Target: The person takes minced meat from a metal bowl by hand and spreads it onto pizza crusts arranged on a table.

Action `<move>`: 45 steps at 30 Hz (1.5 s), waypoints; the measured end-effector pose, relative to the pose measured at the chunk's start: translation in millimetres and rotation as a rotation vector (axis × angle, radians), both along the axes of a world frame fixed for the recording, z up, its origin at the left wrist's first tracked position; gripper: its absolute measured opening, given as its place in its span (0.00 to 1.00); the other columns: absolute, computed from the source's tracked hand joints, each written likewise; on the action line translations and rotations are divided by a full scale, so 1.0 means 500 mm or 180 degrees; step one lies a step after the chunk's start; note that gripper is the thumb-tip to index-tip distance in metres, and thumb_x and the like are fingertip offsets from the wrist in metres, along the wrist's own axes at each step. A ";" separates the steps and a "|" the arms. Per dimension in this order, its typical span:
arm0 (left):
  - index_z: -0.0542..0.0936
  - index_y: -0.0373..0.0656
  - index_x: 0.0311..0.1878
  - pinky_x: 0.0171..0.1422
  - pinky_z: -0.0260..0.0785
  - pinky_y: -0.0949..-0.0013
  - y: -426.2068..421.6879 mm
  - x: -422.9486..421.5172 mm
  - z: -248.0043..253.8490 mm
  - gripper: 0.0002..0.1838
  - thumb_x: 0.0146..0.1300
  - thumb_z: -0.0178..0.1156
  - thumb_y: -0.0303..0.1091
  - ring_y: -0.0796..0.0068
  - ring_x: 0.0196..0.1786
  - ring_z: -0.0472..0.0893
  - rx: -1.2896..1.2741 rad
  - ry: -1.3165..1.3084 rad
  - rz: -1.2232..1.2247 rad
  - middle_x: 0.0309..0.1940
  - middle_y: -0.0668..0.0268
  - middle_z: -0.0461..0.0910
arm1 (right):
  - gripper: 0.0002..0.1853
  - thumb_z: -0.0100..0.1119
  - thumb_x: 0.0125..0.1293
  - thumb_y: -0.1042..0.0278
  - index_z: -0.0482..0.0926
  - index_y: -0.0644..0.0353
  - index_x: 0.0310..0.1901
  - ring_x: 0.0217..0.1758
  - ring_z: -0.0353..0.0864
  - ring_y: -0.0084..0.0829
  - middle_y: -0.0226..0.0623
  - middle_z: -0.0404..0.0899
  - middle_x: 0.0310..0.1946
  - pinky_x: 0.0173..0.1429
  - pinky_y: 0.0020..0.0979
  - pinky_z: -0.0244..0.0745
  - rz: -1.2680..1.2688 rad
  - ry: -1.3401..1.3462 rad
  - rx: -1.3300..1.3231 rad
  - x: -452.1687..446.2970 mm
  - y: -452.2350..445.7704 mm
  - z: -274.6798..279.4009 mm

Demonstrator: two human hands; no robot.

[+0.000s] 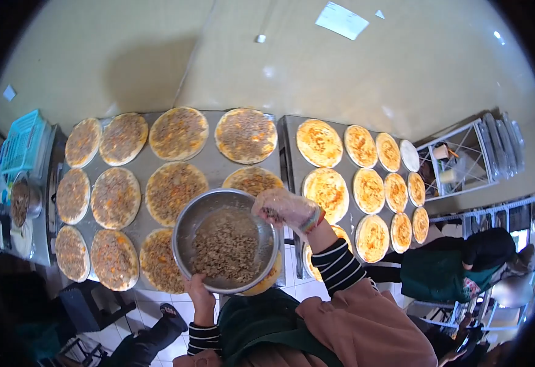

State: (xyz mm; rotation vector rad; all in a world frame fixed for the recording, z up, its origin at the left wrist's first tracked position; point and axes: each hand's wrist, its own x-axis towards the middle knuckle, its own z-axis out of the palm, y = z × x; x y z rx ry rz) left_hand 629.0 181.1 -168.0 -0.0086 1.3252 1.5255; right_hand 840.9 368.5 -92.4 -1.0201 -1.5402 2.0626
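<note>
My left hand [201,296] grips the near rim of a steel mixing bowl [186,221], its thumb over the edge. Crumbly brown ground meat [226,249] covers part of the bowl's bottom. Above the bowl's right rim, my right hand [287,208] is closed, with a bit of the ground meat showing between its fingers. Under and behind the bowl lie round dough flatbreads topped with meat and orange bits, such as the flatbread [177,185] just beyond it. Another topped flatbread [253,179] is partly hidden by the bowl and my right hand.
A second table [349,183] on the right carries flatbreads with orange sauce [371,240]. At the far left are a turquoise basket [23,144] and a metal pot [33,199]. A person in a green apron [429,275] is at right. Stacked trays [501,147] stand behind.
</note>
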 end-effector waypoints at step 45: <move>0.62 0.40 0.56 0.53 0.69 0.62 -0.047 -0.240 0.018 0.28 0.46 0.47 0.21 0.64 0.48 0.73 0.0019 0.0092 0.0290 0.47 0.58 0.69 | 0.10 0.53 0.48 0.77 0.79 0.58 0.33 0.42 0.75 0.46 0.46 0.75 0.36 0.48 0.39 0.72 -0.0674 -0.3261 0.2957 -0.068 -0.065 -0.257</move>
